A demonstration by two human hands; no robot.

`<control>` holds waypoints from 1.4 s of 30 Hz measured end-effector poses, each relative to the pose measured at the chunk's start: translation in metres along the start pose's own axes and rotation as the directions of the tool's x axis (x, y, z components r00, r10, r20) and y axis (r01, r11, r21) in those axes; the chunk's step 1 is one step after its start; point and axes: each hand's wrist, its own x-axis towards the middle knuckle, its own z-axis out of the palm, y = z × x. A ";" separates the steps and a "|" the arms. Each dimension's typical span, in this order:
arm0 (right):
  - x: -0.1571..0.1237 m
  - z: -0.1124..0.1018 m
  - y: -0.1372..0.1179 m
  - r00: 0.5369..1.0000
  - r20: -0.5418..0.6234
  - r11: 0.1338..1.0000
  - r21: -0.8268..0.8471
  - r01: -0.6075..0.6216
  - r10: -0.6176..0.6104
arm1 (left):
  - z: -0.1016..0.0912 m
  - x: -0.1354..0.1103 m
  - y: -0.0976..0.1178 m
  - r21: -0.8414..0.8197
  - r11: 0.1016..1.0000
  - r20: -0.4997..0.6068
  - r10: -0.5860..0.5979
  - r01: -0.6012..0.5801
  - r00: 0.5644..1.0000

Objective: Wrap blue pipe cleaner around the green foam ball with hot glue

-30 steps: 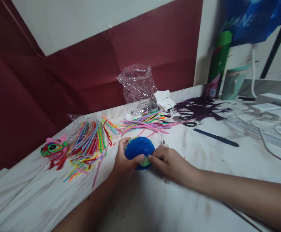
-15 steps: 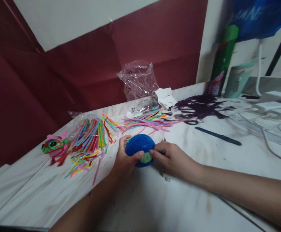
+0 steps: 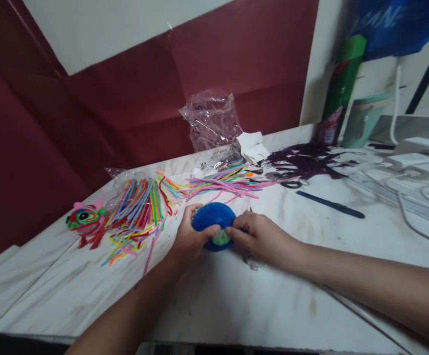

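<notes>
A round blue spool (image 3: 214,216), wound in fine rings with a pale green label at its centre, is held just above the white table. My left hand (image 3: 194,234) grips its left side, thumb across the front by the label and fingers curled behind the rim. At the right edge of the spool my right hand (image 3: 256,236) is closed, thumb and fingertips pinched together against it. Whether a strand lies in that pinch is too small to tell. A thin pointed tip shows just behind the right knuckles.
Left stand a colourful pipe-cleaner animal (image 3: 87,223) and bundled pipe cleaners (image 3: 138,202). More pipe cleaners (image 3: 225,183) lie behind the spool, near a clear plastic bag (image 3: 212,121). Rightward are dark purple threads (image 3: 303,160), scissor handles (image 3: 291,184), a dark blue knife-like tool (image 3: 330,204) and white cables (image 3: 402,197).
The camera view has shifted slightly. Both hands keep their hold on the spool, and the right thumb has moved slightly left toward the label.
</notes>
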 end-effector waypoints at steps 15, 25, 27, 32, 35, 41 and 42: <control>0.004 -0.003 0.002 0.998 -0.065 0.993 0.118 -0.009 0.017 | 0.001 0.004 -0.006 -0.068 0.997 -0.103 -0.052 0.045 0.993; 0.002 -0.001 0.001 0.998 -0.043 0.988 0.147 -0.037 0.044 | 0.000 0.008 -0.013 -0.069 0.998 -0.075 -0.010 0.005 0.997; 0.002 -0.001 0.001 0.997 -0.056 0.989 0.142 -0.042 0.050 | 0.000 0.007 -0.013 -0.078 0.997 -0.062 0.012 -0.017 0.998; 0.002 -0.001 0.003 0.997 -0.021 0.984 0.161 -0.072 0.077 | 0.000 0.004 -0.010 -0.048 0.999 -0.041 0.024 -0.026 0.999; 0.002 0.000 0.004 0.997 -0.025 0.986 0.151 -0.067 0.072 | 0.000 0.002 -0.008 -0.033 0.999 -0.013 0.027 -0.028 1.000; 0.004 -0.001 0.007 0.997 -0.054 0.992 0.118 -0.042 0.048 | 0.001 0.000 -0.006 -0.023 0.999 -0.012 0.025 -0.025 1.000; 0.004 -0.001 0.007 0.997 -0.059 0.992 0.118 -0.038 0.045 | 0.001 0.000 -0.006 -0.028 0.999 -0.004 0.016 -0.017 1.000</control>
